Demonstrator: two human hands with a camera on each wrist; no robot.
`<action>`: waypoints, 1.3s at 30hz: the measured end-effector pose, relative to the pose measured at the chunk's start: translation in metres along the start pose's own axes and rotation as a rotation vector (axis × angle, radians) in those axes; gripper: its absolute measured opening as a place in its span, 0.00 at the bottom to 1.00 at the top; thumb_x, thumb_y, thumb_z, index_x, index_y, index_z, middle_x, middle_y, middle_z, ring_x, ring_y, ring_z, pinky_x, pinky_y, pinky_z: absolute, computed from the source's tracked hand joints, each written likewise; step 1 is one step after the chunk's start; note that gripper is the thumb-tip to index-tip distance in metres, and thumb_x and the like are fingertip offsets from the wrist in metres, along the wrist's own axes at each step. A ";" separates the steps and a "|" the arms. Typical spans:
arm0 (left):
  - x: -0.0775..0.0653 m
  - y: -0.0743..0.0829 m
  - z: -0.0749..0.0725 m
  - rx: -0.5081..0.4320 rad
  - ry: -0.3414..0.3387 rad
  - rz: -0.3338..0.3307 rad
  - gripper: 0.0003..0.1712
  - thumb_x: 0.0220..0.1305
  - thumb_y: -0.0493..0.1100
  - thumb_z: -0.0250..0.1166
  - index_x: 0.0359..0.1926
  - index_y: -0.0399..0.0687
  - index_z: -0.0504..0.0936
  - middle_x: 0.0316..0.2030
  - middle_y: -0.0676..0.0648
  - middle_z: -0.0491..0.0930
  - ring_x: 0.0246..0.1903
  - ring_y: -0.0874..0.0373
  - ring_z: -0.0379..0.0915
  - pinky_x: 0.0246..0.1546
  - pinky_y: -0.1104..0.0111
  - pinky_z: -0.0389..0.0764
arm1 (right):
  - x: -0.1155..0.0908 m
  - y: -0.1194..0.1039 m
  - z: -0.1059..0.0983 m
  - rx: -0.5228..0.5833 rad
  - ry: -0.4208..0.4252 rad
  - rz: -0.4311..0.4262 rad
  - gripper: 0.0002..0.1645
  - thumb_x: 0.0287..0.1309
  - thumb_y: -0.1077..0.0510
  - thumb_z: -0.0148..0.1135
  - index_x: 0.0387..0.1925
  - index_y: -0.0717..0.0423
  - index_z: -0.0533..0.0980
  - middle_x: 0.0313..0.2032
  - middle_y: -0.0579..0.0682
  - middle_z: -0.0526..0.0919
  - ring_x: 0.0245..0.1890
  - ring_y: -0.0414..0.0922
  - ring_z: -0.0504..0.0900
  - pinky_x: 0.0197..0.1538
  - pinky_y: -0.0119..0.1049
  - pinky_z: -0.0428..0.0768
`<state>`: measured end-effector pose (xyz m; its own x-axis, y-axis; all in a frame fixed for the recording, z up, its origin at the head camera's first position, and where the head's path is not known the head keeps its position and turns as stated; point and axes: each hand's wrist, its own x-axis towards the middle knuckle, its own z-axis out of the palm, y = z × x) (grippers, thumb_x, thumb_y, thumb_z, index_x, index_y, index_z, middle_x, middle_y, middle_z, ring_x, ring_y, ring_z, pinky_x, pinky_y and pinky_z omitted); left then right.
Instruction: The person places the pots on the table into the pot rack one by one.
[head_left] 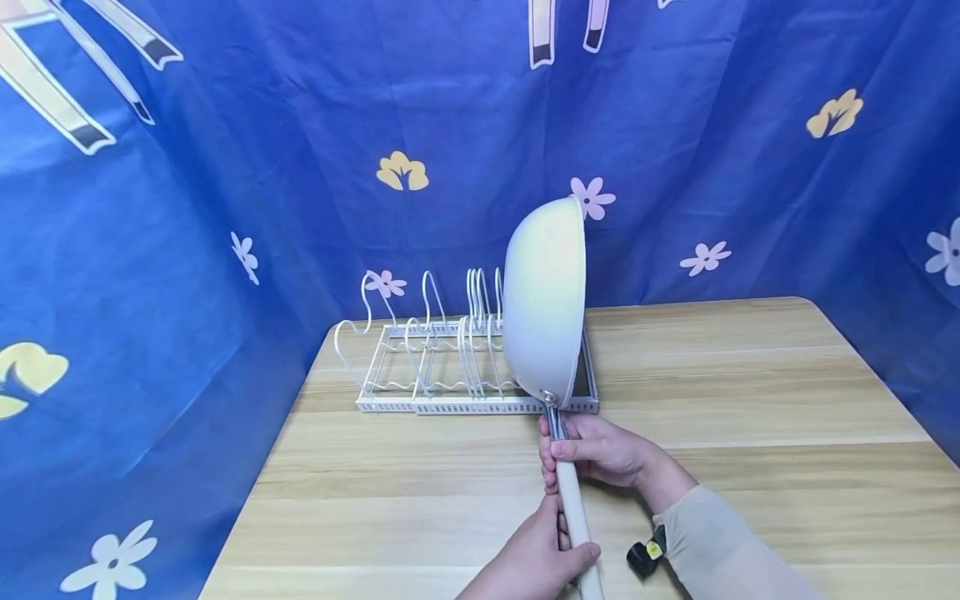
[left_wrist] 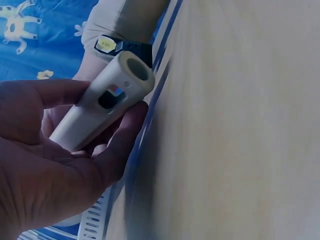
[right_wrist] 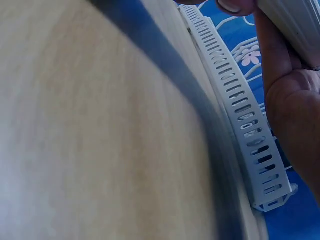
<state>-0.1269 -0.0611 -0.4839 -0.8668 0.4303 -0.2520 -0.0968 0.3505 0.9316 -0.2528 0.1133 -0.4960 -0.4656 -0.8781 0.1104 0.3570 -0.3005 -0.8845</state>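
Observation:
A white wok [head_left: 543, 304] with a long pale handle [head_left: 572, 500] is held on its edge, its bowl turned so the open side faces right. My right hand [head_left: 603, 450] grips the handle near the metal neck just below the bowl. Lower down, my left hand [head_left: 536, 554] grips the same handle, thumb across it. In the left wrist view, the handle's hollow end [left_wrist: 137, 70] pokes out past the left fingers. Behind the wok stands a white wire pan rack [head_left: 450, 406], its right part overlapped by the bowl in the head view.
The rack's wire dividers [head_left: 427, 300] stand up in several loops, wide apart at left and closer together near the middle. It sits at the back left of the wooden table [head_left: 750, 475]. A blue patterned curtain [head_left: 465, 108] encloses the back and sides. A small black camera [head_left: 643, 560] is strapped to the right wrist.

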 end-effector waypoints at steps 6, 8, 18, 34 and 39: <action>0.000 0.002 -0.003 0.105 0.011 -0.034 0.35 0.60 0.49 0.73 0.63 0.44 0.67 0.30 0.55 0.76 0.27 0.66 0.72 0.28 0.73 0.72 | 0.000 0.004 -0.002 -0.008 0.002 0.004 0.12 0.74 0.65 0.46 0.55 0.56 0.60 0.39 0.46 0.83 0.43 0.44 0.87 0.54 0.46 0.85; 0.001 0.003 -0.003 0.126 0.009 -0.033 0.35 0.60 0.49 0.73 0.62 0.43 0.67 0.29 0.55 0.76 0.26 0.66 0.71 0.27 0.73 0.72 | 0.000 0.004 -0.002 -0.021 0.014 0.006 0.13 0.74 0.65 0.46 0.55 0.58 0.60 0.39 0.46 0.84 0.43 0.44 0.87 0.54 0.45 0.85; 0.005 0.011 -0.003 0.247 0.018 -0.021 0.34 0.60 0.51 0.72 0.61 0.44 0.68 0.27 0.56 0.74 0.24 0.66 0.68 0.26 0.72 0.70 | -0.011 -0.003 0.032 -0.456 0.555 0.134 0.37 0.63 0.54 0.67 0.63 0.74 0.64 0.39 0.61 0.87 0.34 0.45 0.89 0.38 0.38 0.87; 0.019 0.020 -0.014 0.471 -0.030 0.080 0.20 0.61 0.55 0.71 0.45 0.53 0.73 0.20 0.61 0.73 0.21 0.69 0.68 0.25 0.74 0.70 | -0.025 -0.001 0.077 -1.134 0.896 0.311 0.33 0.55 0.45 0.73 0.61 0.51 0.76 0.34 0.37 0.86 0.33 0.32 0.82 0.41 0.31 0.81; 0.021 0.030 -0.007 0.880 0.093 0.100 0.23 0.59 0.70 0.65 0.29 0.59 0.74 0.19 0.59 0.73 0.21 0.62 0.70 0.21 0.68 0.67 | -0.049 -0.019 0.081 -1.454 0.855 0.345 0.33 0.54 0.41 0.72 0.61 0.43 0.77 0.38 0.36 0.88 0.39 0.37 0.85 0.48 0.41 0.84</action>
